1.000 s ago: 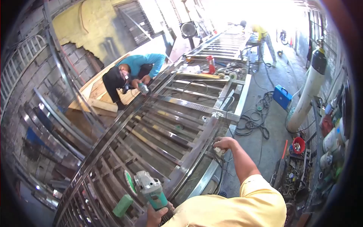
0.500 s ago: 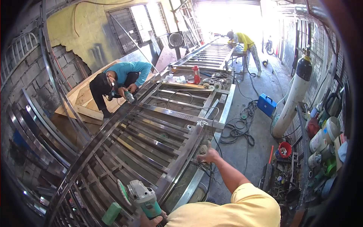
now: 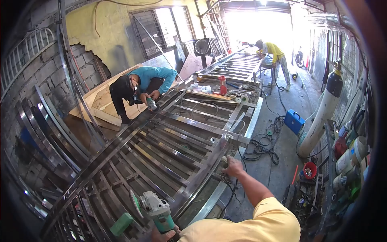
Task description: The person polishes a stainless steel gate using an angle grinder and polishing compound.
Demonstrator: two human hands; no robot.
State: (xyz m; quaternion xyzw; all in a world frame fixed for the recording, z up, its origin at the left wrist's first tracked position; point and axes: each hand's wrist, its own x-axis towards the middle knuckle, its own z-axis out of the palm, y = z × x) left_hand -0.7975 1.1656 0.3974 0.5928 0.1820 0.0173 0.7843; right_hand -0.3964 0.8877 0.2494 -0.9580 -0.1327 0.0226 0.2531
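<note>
My left hand (image 3: 164, 235) is closed around the handle of a teal and grey angle grinder (image 3: 158, 209) at the bottom centre. The green disc (image 3: 136, 202) of the grinder faces left over the metal gratework. My right hand (image 3: 234, 166) reaches out at the right side of the metal frame (image 3: 205, 161), by its near corner, with its fingers bent about a small pale thing that I cannot make out. A green block (image 3: 121, 224) lies on the bars left of the grinder.
A co-worker in teal (image 3: 151, 78) bends over the frame's far left side with a grinder. Another in yellow (image 3: 274, 52) leans over the far end. Cables (image 3: 262, 141), a blue case (image 3: 294, 122), a gas cylinder (image 3: 318, 125) and a red bucket (image 3: 309, 170) stand or lie at right.
The view has shifted, so the scene sits further right and slightly lower. My right hand is slightly nearer the frame's corner. My left hand still has the grinder.
</note>
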